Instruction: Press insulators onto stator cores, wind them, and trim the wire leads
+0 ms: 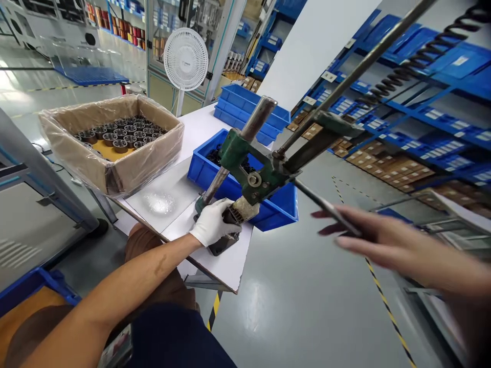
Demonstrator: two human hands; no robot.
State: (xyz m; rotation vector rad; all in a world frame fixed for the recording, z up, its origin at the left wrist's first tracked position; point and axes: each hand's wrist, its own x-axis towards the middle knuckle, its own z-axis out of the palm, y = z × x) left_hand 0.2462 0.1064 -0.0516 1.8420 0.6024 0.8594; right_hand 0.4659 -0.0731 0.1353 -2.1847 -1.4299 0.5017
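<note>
Our left hand [213, 223], in a white glove, is wrapped around a small dark ribbed part [226, 232] seated at the base of a green hand press [261, 171], near the counter's [226, 268] front edge. Our bare right hand [378, 240] is blurred, its fingers stretched out flat and apart, touching a thin dark rod [326, 207] that juts from the press; whether it grips the rod we cannot tell. The long lever [356, 66] of the press rises to the far right.

To press well, we judge the part should sit square and steady under the ram, with gloved fingers kept clear of the closing gap.

Just beyond the press sits a blue bin [276, 207] of dark pieces. To the far left, a plastic-lined cardboard box [111, 140] holds rows of round metal cores. A white fan [186, 60] stands behind it. Blue shelving [422, 102] on the right carries white label tags, too small to read; no brand is legible.
</note>
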